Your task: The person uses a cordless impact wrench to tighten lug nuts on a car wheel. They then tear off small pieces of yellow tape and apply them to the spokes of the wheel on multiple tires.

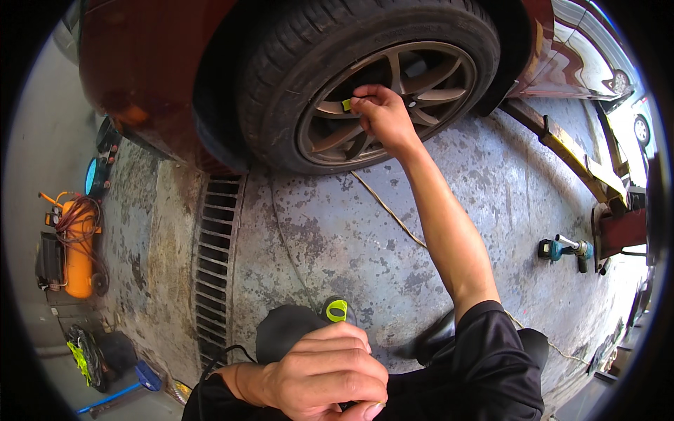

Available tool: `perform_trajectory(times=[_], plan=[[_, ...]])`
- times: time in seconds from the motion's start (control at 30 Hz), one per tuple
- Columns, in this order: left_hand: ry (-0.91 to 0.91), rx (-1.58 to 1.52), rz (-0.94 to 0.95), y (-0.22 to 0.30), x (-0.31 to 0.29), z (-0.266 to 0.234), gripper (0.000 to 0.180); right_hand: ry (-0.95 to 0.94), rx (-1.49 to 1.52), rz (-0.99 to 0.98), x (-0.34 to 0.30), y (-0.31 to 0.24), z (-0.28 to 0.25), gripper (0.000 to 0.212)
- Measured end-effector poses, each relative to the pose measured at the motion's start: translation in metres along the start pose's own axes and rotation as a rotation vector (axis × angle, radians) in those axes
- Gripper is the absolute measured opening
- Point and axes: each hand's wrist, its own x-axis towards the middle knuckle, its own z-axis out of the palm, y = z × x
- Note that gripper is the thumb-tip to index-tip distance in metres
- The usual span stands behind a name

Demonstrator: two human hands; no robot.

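Note:
My right hand [386, 116] reaches out to the wheel [382, 119] of a dark red car. Its fingers are pinched on a small yellow-green piece [347, 104], held in front of the bronze spokes; its kind is not clear. My left hand [326, 372] is closed close to my body at the lower middle. A bit of something dark shows by its thumb, but the fingers hide the rest. Just beyond this hand is a dark rounded thing with a yellow-green ring [337, 309]; whether the hand touches it I cannot tell.
A metal drain grate [217, 256] runs along the worn floor. An orange air compressor [78, 245] stands at left, above a blue-handled brush [144, 379]. At right are a lift arm [562, 151] and a teal cordless power tool [566, 249]. A thin hose [386, 207] lies below the wheel.

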Motion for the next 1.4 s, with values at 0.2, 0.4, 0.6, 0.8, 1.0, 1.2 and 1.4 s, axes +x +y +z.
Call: perform_trajectory(times=[0.2, 0.4, 0.6, 0.8, 1.0, 1.2, 1.4], plan=[[0.053, -0.026, 0.043, -0.007, -0.005, 0.006, 0.005, 0.008, -0.108, 0.013, 0.005, -0.004, 0.0, 0.03], [0.019, -0.019, 0.0, -0.002, 0.001, 0.003, 0.002, 0.081, -0.354, -0.053, 0.015, 0.002, -0.002, 0.036], [-0.008, -0.012, -0.022, 0.0, 0.004, 0.001, 0.001, 0.071, -0.457, -0.092, 0.016, -0.001, 0.002, 0.034], [0.033, -0.025, 0.03, -0.008, -0.002, 0.005, 0.002, 0.086, -0.562, -0.087, 0.014, -0.009, 0.002, 0.036], [-0.037, 0.029, -0.052, 0.001, 0.005, 0.0, 0.005, 0.135, -0.613, -0.013, 0.008, -0.005, -0.003, 0.041], [-0.043, -0.029, -0.072, -0.011, -0.007, 0.01, 0.005, 0.368, -0.337, 0.107, -0.003, 0.024, 0.001, 0.04], [-0.031, 0.033, -0.102, -0.008, -0.01, 0.009, 0.012, 0.232, -0.413, -0.324, -0.042, 0.017, 0.025, 0.055]])
